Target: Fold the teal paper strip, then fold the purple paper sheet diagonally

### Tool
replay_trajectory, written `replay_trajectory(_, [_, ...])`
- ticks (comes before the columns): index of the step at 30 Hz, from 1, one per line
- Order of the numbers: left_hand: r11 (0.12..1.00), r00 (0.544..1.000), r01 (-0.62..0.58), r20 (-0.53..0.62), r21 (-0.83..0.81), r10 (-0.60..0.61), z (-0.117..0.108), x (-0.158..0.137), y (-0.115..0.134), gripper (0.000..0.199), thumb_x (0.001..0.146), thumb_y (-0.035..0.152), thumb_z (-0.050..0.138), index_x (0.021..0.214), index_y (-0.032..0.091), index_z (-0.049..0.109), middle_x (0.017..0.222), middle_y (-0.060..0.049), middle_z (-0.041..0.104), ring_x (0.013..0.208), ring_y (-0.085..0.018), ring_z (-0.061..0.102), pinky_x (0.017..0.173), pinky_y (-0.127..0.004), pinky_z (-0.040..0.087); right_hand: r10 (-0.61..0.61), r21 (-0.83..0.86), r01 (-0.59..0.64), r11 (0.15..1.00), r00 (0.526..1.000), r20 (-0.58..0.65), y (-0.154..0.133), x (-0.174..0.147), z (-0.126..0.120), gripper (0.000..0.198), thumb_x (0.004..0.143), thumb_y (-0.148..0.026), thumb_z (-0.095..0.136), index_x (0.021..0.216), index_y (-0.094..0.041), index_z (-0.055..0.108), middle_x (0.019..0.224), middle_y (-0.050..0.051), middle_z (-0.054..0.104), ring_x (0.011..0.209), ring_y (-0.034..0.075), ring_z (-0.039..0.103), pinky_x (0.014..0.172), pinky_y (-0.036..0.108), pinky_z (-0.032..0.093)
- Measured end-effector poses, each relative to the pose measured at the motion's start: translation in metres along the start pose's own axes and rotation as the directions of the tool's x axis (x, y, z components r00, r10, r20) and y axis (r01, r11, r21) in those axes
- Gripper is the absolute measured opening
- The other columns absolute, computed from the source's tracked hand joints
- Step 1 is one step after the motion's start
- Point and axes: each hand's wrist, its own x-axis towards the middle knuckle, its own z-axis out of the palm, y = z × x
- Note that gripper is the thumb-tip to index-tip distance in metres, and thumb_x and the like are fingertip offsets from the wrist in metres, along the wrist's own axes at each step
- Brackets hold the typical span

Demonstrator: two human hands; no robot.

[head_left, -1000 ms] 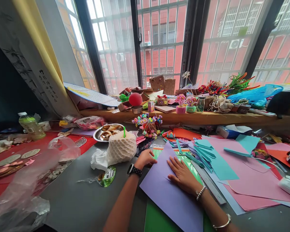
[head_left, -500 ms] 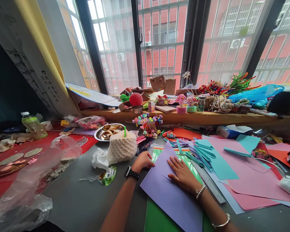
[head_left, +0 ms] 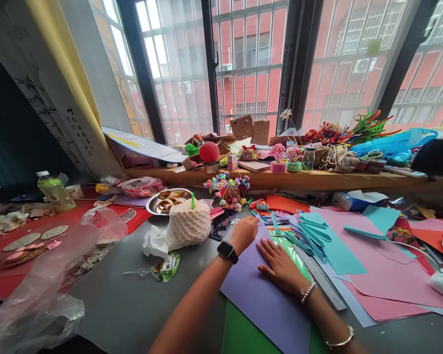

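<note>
Barred windows (head_left: 251, 64) with a red building behind them fill the background above a wooden sill (head_left: 317, 181) crowded with small craft flowers and pots; below it a grey worktop (head_left: 133, 300) carries loose coloured paper. Both forearms enter from the bottom edge, cut off by the frame; the left hand (head_left: 244, 232), a black smartwatch (head_left: 227, 250) on its wrist, is curled at the far corner of a lilac sheet of paper (head_left: 266, 300), its fingertips hidden behind the knuckles, so whether its grip has pinched the corner I cannot tell; the right hand (head_left: 280, 265) lies flat and spread on the same sheet, pressing it, closed on nothing. A green sheet (head_left: 243, 339) shows underneath; just beside on the right lie a grey metal ruler (head_left: 323, 282), teal paper strips (head_left: 310, 233) and a large pink sheet (head_left: 387, 280). Left of the hands stands a white foam-netted round object (head_left: 188, 223), perhaps a fruit, with a crumpled clear plastic bag (head_left: 40, 295) nearer the camera.
</note>
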Motion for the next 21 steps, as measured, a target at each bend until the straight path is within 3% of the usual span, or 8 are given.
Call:
replay_trajectory(2, [0.982,0.982,-0.190,0.019,0.001,0.190,0.018,0.013,-0.001,0.028,0.084,0.020,0.034,0.107,0.016,0.051,0.121,-0.007,0.049,0.115,-0.017,0.040,0.096,-0.029,0.031,-0.004,-0.006,0.004,1.000,1.000,-0.013,0.000,0.000,0.001,0.061,0.083,-0.055,0.016,0.134,-0.022,0.015,0.141,0.002,0.010,0.128,0.021,0.005,0.104,0.043,0.010])
replay_trajectory(3, [0.975,0.974,-0.222,0.041,0.011,0.221,0.027,0.017,-0.003,0.030,0.084,0.021,0.035,0.109,0.015,0.050,0.125,-0.007,0.045,0.118,-0.018,0.036,0.099,-0.031,0.027,-0.009,-0.009,0.009,1.000,1.000,-0.020,0.001,0.000,0.001,0.062,0.082,-0.055,0.016,0.134,-0.021,0.015,0.141,0.003,0.010,0.128,0.022,0.005,0.104,0.044,0.011])
replay_trajectory(8, [0.976,0.972,-0.217,0.099,0.006,0.215,0.057,0.017,-0.016,0.041,0.088,0.028,0.023,0.123,0.015,0.038,0.132,-0.007,0.036,0.122,-0.021,0.030,0.101,-0.038,0.025,-0.033,-0.027,0.032,0.999,0.998,-0.052,0.002,0.002,0.005,0.064,0.082,-0.057,0.019,0.134,-0.020,0.016,0.140,0.005,0.015,0.128,0.023,0.010,0.103,0.046,0.014])
replay_trajectory(14, [0.977,0.955,-0.211,0.218,0.016,0.203,0.057,0.014,-0.017,0.048,0.088,0.036,0.017,0.129,0.014,0.030,0.137,-0.007,0.027,0.126,-0.022,0.021,0.103,-0.041,0.020,-0.033,-0.045,0.031,0.999,0.998,-0.050,0.001,0.001,0.003,0.062,0.083,-0.054,0.020,0.133,-0.017,0.019,0.139,0.007,0.017,0.128,0.024,0.010,0.103,0.046,0.015])
replay_trajectory(21, [0.965,0.949,-0.262,0.184,0.008,0.256,0.051,0.002,-0.013,0.048,0.088,0.034,0.015,0.129,0.012,0.028,0.137,-0.008,0.026,0.126,-0.019,0.020,0.104,-0.038,0.015,-0.068,-0.035,0.067,0.997,0.998,-0.014,-0.009,-0.006,-0.001,0.067,0.081,-0.057,0.020,0.133,-0.015,0.018,0.139,0.010,0.014,0.127,0.026,0.009,0.102,0.050,0.013])
